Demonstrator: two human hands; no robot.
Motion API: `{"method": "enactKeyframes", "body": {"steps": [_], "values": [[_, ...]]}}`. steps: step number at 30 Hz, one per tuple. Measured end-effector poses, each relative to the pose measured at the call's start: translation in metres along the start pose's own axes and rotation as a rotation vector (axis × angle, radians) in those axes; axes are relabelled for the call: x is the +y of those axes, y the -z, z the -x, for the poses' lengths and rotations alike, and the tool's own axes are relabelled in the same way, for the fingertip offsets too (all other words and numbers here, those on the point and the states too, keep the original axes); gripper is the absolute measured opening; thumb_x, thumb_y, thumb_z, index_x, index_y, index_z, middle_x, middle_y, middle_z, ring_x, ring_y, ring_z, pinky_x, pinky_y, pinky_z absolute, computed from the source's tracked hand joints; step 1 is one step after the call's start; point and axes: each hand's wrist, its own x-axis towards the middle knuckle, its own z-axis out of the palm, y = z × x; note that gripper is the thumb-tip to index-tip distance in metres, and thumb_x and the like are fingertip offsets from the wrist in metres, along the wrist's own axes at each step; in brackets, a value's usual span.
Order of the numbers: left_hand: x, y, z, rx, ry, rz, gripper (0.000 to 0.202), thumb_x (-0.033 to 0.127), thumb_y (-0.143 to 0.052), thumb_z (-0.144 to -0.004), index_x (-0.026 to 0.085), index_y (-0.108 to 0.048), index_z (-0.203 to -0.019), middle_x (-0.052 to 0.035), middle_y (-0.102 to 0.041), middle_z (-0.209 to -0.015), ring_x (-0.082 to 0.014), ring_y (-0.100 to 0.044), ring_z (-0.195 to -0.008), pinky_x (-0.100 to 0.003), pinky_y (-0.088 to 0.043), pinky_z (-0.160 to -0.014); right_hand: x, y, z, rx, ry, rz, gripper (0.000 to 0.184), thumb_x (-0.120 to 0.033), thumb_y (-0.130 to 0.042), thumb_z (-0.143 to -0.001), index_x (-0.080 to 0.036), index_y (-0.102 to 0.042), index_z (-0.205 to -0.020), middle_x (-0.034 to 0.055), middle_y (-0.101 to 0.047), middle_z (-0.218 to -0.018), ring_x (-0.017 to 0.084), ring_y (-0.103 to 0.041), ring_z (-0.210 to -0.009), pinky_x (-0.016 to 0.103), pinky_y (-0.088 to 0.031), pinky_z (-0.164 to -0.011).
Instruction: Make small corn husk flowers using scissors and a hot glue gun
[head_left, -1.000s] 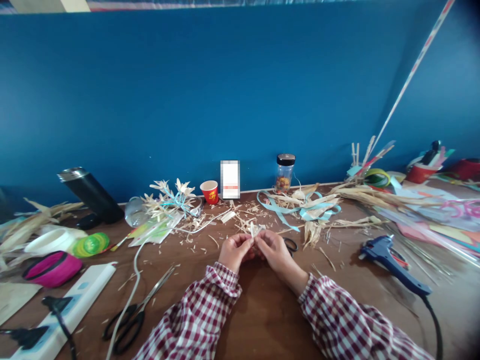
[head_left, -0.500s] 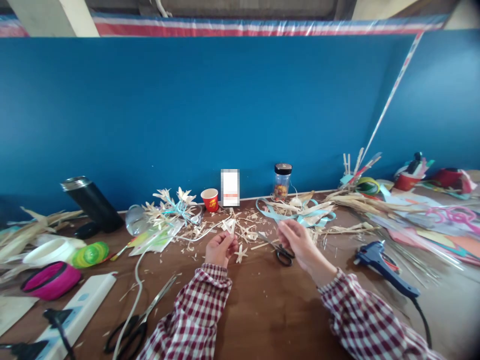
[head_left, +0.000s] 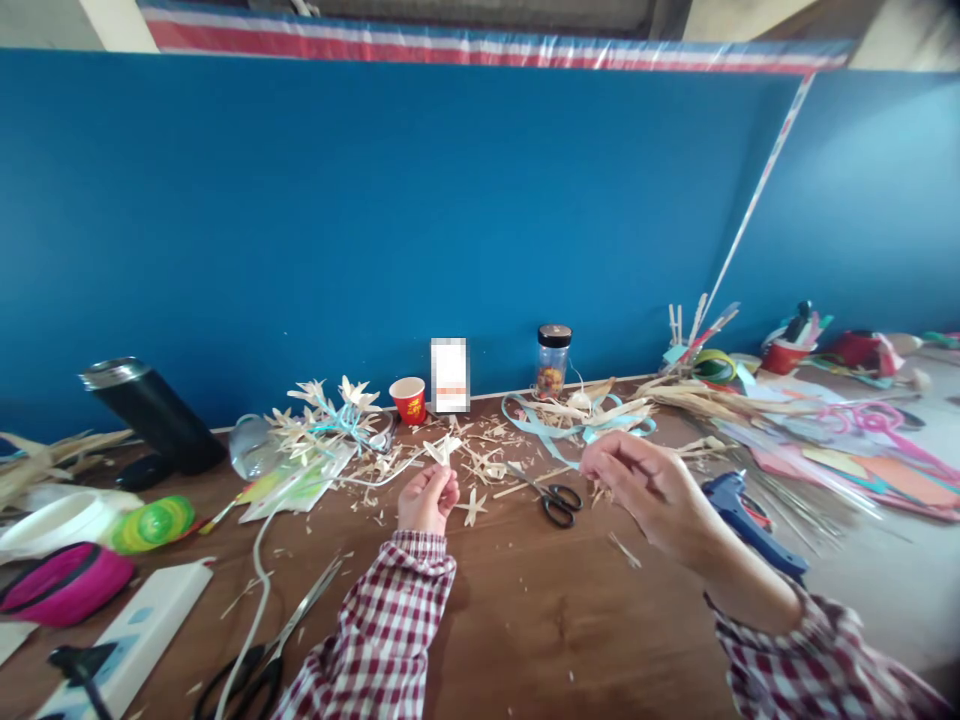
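Note:
Between the thumb and fingers of my left hand [head_left: 426,502] is a small pale husk flower [head_left: 444,449], its petals pointing up. My right hand [head_left: 649,490] hovers to the right with thumb and fingertips pinched together; whatever may be in the pinch is too small to make out. A star-shaped husk flower [head_left: 473,507] lies on the table just right of my left hand. Small black-handled scissors [head_left: 562,505] rest between the two hands. Pale husk scraps [head_left: 487,460] are scattered behind them, beside a light blue ribbon [head_left: 532,428].
On the left are large scissors [head_left: 251,670], a white power strip [head_left: 142,630], a black flask [head_left: 161,415] and a bunch of husk flowers [head_left: 326,418]. A red paper cup [head_left: 409,402] and a lidded jar [head_left: 553,362] stand at the back. A blue glue gun [head_left: 757,525] lies right.
My right hand has moved right and closer to me, away from the left hand. The left hand keeps its hold on the husk flower. The view has turned slightly to the right.

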Motion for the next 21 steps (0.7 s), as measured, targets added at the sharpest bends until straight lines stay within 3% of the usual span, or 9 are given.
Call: {"method": "enactKeyframes", "body": {"steps": [3,6,9,12,15,21], "values": [[0.0,0.0,-0.001,0.033,-0.006,-0.004,0.004,0.008,-0.061,-0.069,0.011,-0.058,-0.069,-0.0004,-0.062,-0.056,-0.0046,-0.054,-0.043,-0.013,-0.048,-0.042,0.019,-0.016,-0.005,-0.097,0.005,0.375,0.021,-0.034,-0.042,-0.087,-0.018,-0.055,-0.082,0.0022,-0.06,-0.075,0.013,-0.055,-0.065,0.023,-0.04,-0.059],[-0.001,0.0,-0.002,0.039,-0.008,-0.004,0.005,0.007,-0.06,-0.071,0.011,-0.059,-0.069,-0.0001,-0.062,-0.056,-0.0043,-0.054,-0.043,-0.012,-0.047,-0.042,0.046,-0.045,-0.003,-0.279,-0.103,0.764,0.018,-0.028,-0.052,-0.081,-0.016,-0.055,-0.094,0.0087,-0.062,-0.085,0.021,-0.06,-0.077,0.028,-0.043,-0.063],[-0.002,0.0,-0.002,0.035,-0.009,-0.006,0.004,0.008,-0.061,-0.07,0.012,-0.059,-0.07,-0.0002,-0.062,-0.057,-0.0048,-0.055,-0.044,-0.012,-0.048,-0.043,0.057,-0.073,0.005,-0.294,-0.162,0.865,0.02,-0.009,-0.044,-0.081,-0.012,-0.055,-0.098,0.0138,-0.061,-0.091,0.023,-0.062,-0.08,0.029,-0.045,-0.064],[-0.005,0.0,-0.001,0.029,-0.003,-0.028,0.004,0.008,-0.062,-0.07,0.012,-0.06,-0.07,-0.0007,-0.063,-0.058,-0.0055,-0.055,-0.044,-0.013,-0.048,-0.043,0.053,-0.091,0.004,-0.292,-0.17,0.843,0.026,-0.006,-0.042,-0.082,-0.014,-0.052,-0.104,0.0134,-0.06,-0.094,0.022,-0.062,-0.083,0.028,-0.046,-0.067],[-0.007,0.001,-0.002,0.036,-0.008,-0.049,0.005,0.008,-0.061,-0.07,0.012,-0.061,-0.069,-0.0008,-0.062,-0.057,-0.0063,-0.055,-0.043,-0.014,-0.048,-0.042,0.054,-0.093,-0.013,-0.278,-0.191,0.8,0.025,-0.009,-0.043,-0.083,-0.015,-0.05,-0.106,0.0132,-0.061,-0.093,0.022,-0.062,-0.084,0.027,-0.046,-0.067],[-0.006,0.003,-0.006,0.068,-0.059,-0.051,0.006,0.01,-0.06,-0.071,0.014,-0.061,-0.067,0.0004,-0.061,-0.057,-0.0057,-0.055,-0.044,-0.014,-0.048,-0.043,0.081,-0.063,-0.055,-0.195,-0.288,0.844,0.024,-0.013,-0.04,-0.086,-0.008,-0.051,-0.107,0.0191,-0.059,-0.096,0.024,-0.061,-0.086,0.032,-0.046,-0.068]]}}
